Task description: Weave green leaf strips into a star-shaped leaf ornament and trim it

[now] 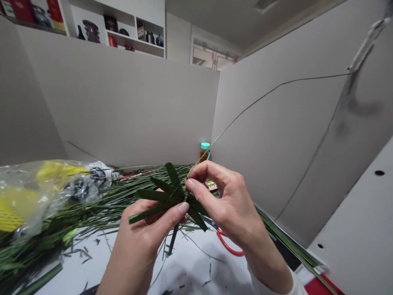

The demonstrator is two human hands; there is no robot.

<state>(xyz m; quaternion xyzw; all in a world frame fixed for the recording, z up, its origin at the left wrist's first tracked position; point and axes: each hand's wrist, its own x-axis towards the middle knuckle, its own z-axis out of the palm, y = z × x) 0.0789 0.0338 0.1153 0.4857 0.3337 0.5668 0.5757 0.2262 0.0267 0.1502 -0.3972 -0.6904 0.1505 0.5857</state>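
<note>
A dark green leaf weaving [158,196] with several strips fanning outward is at the centre of the head view. My left hand [147,233] grips it from the left, thumb pressed on its middle. My right hand [225,196] pinches a thin strand [245,110] at the weaving's centre, thumb against index finger. From those fingers the strand rises to the upper right in a long bend. Its lower end is hidden behind my fingertips. Short strips stick out below and to the right, partly covered by my right hand.
Long green leaves [101,205] lie across the white table [184,270], which has leaf scraps on it. Red-handled scissors [229,246] lie under my right wrist. A jar with a turquoise lid [205,150] stands in the corner. On the left is a plastic bag [46,184] with yellow netting.
</note>
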